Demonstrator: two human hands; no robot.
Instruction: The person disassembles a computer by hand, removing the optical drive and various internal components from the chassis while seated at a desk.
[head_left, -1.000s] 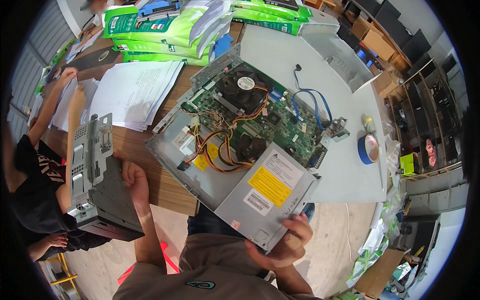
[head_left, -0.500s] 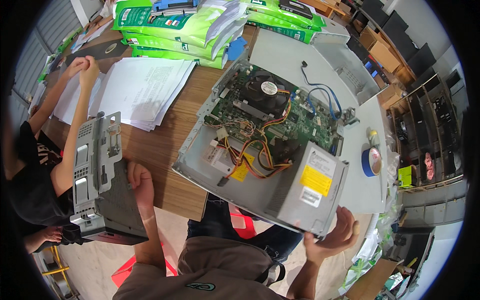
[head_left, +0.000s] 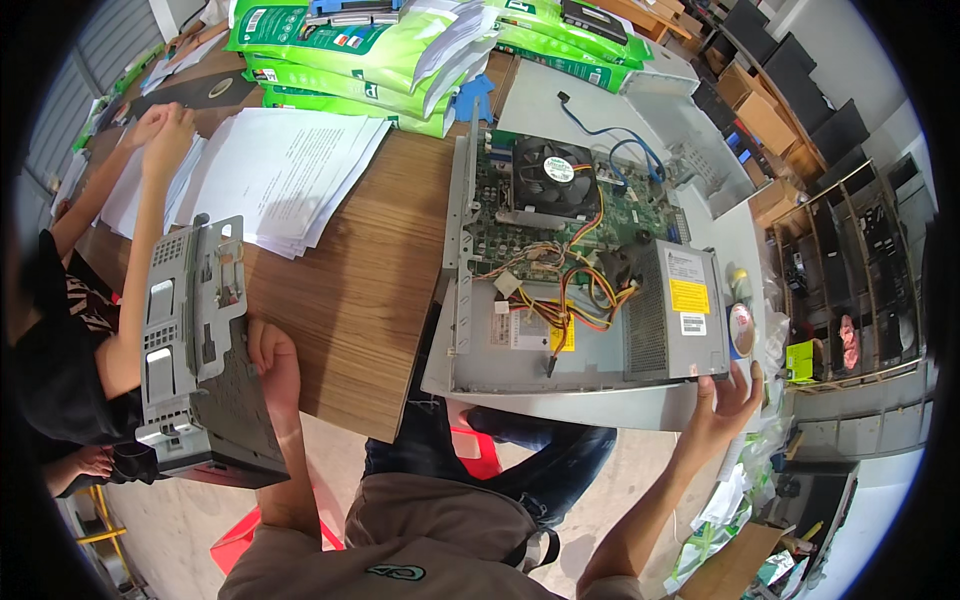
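An opened computer case [head_left: 600,404] lies to the right, with its green circuit board, a black cooling fan [head_left: 555,172], bundled coloured wires [head_left: 590,290] and a silver power supply [head_left: 683,310] exposed. My right hand [head_left: 722,408] grips the near right corner of the case, thumb and fingers spread along its edge just below the power supply. At the left, my left hand [head_left: 272,358] is curled against the side of a slotted silver metal computer frame [head_left: 195,330] with a dark box-like body, held upright. Part of those fingers is hidden behind the frame.
Printed papers [head_left: 285,170] lie on the wooden table [head_left: 350,300], before stacked green paper packs [head_left: 350,75]. A blue tape roll [head_left: 741,330] and a blue cable [head_left: 625,135] are near the case. At the left, another person's hands [head_left: 165,135] are clasped. Cluttered shelves [head_left: 850,280] stand at right.
The computer case has turned to sit straighter and shifted right, my right hand moving right and up with its corner. The metal frame in my left hand has barely moved.
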